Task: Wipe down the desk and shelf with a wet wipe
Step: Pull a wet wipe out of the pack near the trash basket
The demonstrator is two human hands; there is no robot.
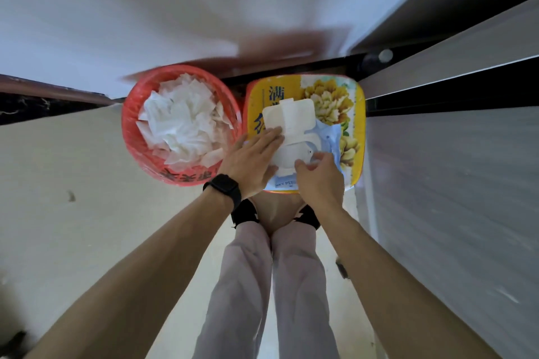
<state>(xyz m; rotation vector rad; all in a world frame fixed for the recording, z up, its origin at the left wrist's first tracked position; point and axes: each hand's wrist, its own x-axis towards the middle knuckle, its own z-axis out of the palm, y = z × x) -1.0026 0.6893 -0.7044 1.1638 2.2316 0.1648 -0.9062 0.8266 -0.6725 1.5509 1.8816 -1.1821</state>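
Pack (294,125): lid up, lying on yellow stool (358,114), just beside red bin (130,125) (heaped with crumpled white tissue (186,122)).
Left hand (253,158): flat, fingers straight, pressing pack.
Right hand (320,182): fingertips pinching wipe (312,161) at pack's opening.

A red round bin (130,125) is standing on the pale floor (73,172), brimming with crumpled white paper (183,125). Just beside it, a yellow square top (358,122) with a red rim is showing printed flowers and characters. Pale trousers (242,285) and black shoes (245,212) are standing before both. A dark skirting (43,106) is running along the white wall (145,9).
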